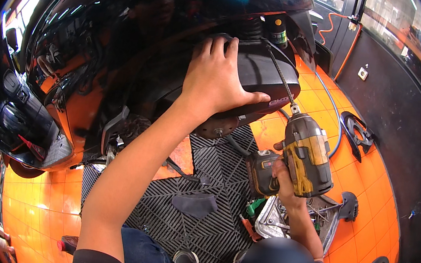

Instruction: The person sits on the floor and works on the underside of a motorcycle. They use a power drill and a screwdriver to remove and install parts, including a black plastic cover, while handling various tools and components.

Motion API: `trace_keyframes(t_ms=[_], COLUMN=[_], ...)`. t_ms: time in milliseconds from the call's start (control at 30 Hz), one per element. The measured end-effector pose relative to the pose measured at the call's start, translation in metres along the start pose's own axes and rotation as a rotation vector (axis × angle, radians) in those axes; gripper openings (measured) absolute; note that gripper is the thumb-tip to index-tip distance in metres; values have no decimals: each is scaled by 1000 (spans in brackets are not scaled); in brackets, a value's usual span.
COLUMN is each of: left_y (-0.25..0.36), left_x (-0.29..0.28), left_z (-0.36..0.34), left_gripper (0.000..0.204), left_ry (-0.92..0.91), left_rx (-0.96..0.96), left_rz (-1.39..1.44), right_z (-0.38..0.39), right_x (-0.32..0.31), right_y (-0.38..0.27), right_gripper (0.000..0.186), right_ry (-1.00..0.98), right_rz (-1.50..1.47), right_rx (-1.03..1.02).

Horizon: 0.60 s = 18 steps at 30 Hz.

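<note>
A black plastic cover (264, 70) sits low on the side of a glossy black scooter (84, 29). My left hand (215, 82) grips the cover, its fingers over the upper edge and its thumb stretched across the outer face. In my right hand (288, 181) is a yellow-and-black cordless impact driver (307, 155), held by the handle. Its long thin bit (282, 76) slants up and left to the cover's top right edge. Whether the tip sits in a screw is too small to tell. Beside that tip stands a dark bottle (278, 32) with a yellow cap.
Below the hands lies a ribbed black mat (154, 213) with a dark cloth (194, 204) on it. A metal tray (270, 219) of tools is near my right forearm. A blue hose (336, 112) and a black plastic part (358, 134) lie on orange tiles beside a dark wall (394, 116).
</note>
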<state>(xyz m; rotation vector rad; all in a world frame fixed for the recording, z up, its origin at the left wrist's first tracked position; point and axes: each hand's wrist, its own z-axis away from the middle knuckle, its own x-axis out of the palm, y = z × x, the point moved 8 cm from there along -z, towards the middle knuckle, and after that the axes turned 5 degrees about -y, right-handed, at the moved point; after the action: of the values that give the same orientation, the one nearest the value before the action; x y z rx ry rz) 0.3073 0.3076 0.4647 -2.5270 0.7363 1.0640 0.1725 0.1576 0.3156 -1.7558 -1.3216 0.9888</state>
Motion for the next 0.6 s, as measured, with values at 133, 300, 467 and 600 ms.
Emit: trace_keyframes(t_ms=[133, 300, 467, 600], left_y=[0, 0, 0, -1], left_x=[2, 1, 2, 2], left_z=[0, 1, 1, 1], left_gripper=[116, 116, 115, 115], left_ry=[-18, -16, -7, -1], left_rx=[-9, -19, -8, -5], left_rz=[-18, -15, -3, 0], right_z=[-1, -6, -5, -3], right_x=[0, -1, -1, 2], right_y=[8, -2, 4, 6], right_gripper=[31, 30, 30, 30], right_ry=[5, 38, 41, 15], right_rz=[-4, 37, 56, 74], right_rx=[86, -32, -7, -18])
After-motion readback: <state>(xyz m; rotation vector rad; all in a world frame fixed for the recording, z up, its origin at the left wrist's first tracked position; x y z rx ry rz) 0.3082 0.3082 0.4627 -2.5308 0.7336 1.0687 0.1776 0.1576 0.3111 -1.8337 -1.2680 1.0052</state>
